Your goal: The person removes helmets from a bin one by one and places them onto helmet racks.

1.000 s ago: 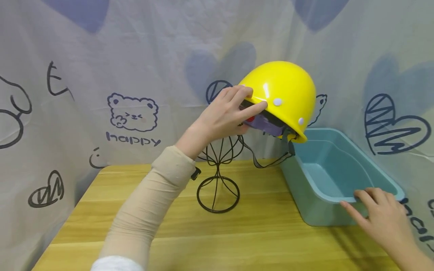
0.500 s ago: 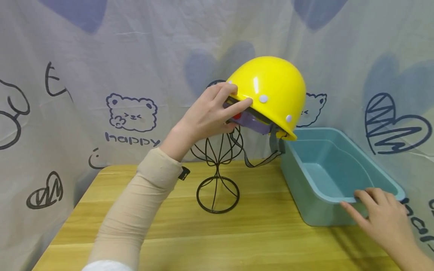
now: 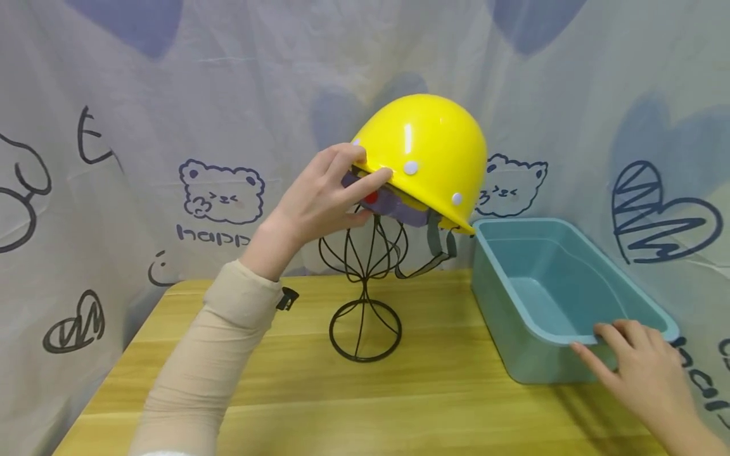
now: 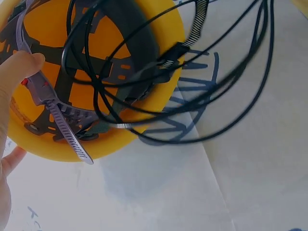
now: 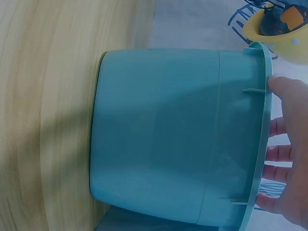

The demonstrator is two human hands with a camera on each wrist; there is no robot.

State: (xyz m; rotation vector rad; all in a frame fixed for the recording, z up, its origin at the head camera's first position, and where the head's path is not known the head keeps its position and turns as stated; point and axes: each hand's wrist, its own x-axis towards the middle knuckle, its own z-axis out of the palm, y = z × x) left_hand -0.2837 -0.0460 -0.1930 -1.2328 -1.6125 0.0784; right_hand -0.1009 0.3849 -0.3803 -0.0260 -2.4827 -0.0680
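Note:
A yellow safety helmet (image 3: 422,152) hangs tilted over the top of a black wire stand (image 3: 365,290), its right side lower. My left hand (image 3: 322,196) grips its left brim, thumb underneath and fingers on the shell. The left wrist view shows the helmet's underside, with the thumb (image 4: 23,67) on the purple adjustable headband (image 4: 42,91). The stand's wire loops cross in front of that opening; whether they touch the helmet I cannot tell. A grey chin strap (image 3: 435,237) dangles below. My right hand (image 3: 647,370) holds the near rim of a blue-green plastic bin (image 5: 159,130).
Everything stands on a wooden table (image 3: 319,405). The bin occupies its right side, close to the helmet's lower edge. A pale curtain (image 3: 239,101) with printed drawings and hearts hangs behind and at both sides.
My left hand has carried the helmet leftward, from beside the bin to above the wire stand. The right hand stays at the bin's rim.

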